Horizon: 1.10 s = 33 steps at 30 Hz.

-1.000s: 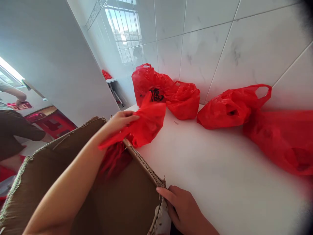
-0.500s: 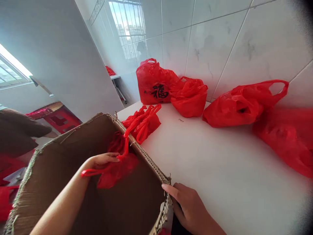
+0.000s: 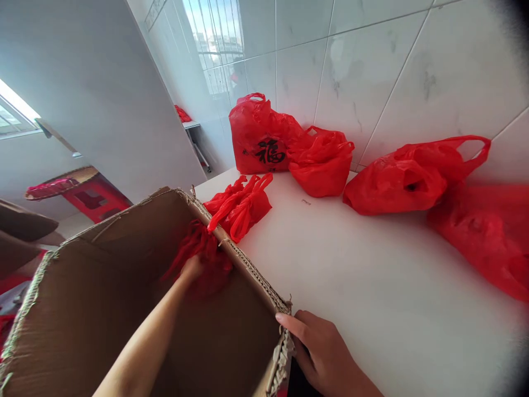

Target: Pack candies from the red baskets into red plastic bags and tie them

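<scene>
My left hand [image 3: 193, 268] reaches down inside a deep cardboard box [image 3: 103, 259]. It is closed on a small red plastic bag [image 3: 212, 275], with its fingertips mostly hidden in the red plastic. More red bags [image 3: 196, 237] lie against the box's inner wall beside it. My right hand [image 3: 316, 342] grips the box's rough, torn near corner, its index finger along the rim. Just past the far rim, small tied red bags [image 3: 248, 207] rest on the white table [image 3: 351, 275].
Along the tiled wall stand a red bag with a black printed character [image 3: 260, 138], a bunched red bag [image 3: 320, 165] and another with a looped handle [image 3: 397, 182]. One more red bag [image 3: 487, 237] lies at right. A red stool [image 3: 93, 196] and part of a person [image 3: 22, 231] appear at left.
My left hand has gone deeper into the box with the red bag, towards the bags by the wall. My right hand stays on the corner. The person at left has shifted leftward.
</scene>
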Motion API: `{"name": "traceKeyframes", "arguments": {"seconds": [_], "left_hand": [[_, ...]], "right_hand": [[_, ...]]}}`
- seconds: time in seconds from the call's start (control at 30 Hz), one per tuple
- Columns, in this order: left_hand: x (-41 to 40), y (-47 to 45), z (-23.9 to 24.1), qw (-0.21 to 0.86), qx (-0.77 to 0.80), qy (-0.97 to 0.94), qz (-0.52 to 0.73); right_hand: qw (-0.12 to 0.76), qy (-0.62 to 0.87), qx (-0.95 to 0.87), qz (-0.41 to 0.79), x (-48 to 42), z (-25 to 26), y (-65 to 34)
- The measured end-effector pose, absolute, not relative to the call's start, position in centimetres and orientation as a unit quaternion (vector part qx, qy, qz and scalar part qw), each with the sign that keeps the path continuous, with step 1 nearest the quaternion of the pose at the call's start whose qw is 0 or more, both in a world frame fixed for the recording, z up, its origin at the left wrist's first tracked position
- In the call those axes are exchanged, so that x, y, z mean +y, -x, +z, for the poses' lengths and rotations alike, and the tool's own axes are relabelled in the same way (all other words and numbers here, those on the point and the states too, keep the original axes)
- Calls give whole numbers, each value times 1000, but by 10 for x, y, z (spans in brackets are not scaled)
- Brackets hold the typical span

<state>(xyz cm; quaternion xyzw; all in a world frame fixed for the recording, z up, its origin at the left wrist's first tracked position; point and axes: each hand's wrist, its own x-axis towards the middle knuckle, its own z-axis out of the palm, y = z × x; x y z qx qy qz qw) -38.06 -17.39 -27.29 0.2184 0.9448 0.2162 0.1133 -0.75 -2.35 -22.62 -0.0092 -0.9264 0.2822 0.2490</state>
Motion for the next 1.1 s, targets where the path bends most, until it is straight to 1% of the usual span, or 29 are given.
{"name": "traceKeyframes", "arguments": {"seconds": [0.07, 0.2, 0.27, 0.37, 0.43, 0.53, 0.67, 0.8, 0.93, 0.97, 1.03, 1.1], "left_hand": [[-167, 388, -249, 46, 949, -197, 243], [-136, 389, -176, -134, 921, -201, 307], [-111, 375, -143, -177, 893, -261, 321], [-66, 347, -118, -179, 861, -367, 303], [-38, 333, -117, -162, 851, -404, 293], [-10, 327, -118, -128, 849, -412, 305], [-12, 336, -100, -56, 840, -395, 369], [-58, 339, -60, 49, 797, -375, 470], [-126, 341, -26, 106, 756, -319, 562], [-144, 343, -23, 135, 745, -265, 597], [-174, 353, -26, 204, 740, -163, 620], [-198, 366, -41, 306, 749, -109, 577]], "right_hand": [[253, 9, -925, 284, -23, -226, 8], [251, 6, -923, 292, -23, -225, 8], [248, 6, -924, 290, -23, -225, 8], [247, 6, -927, 283, -24, -226, 8], [243, 7, -928, 284, -25, -227, 7], [239, 13, -930, 279, -25, -228, 6], [250, 11, -928, 278, -25, -228, 7], [247, 7, -927, 282, -24, -228, 7], [244, 5, -924, 296, -23, -227, 6], [244, 5, -923, 297, -23, -227, 6], [242, 6, -922, 301, -23, -226, 6], [239, 8, -922, 305, -23, -225, 7]]}}
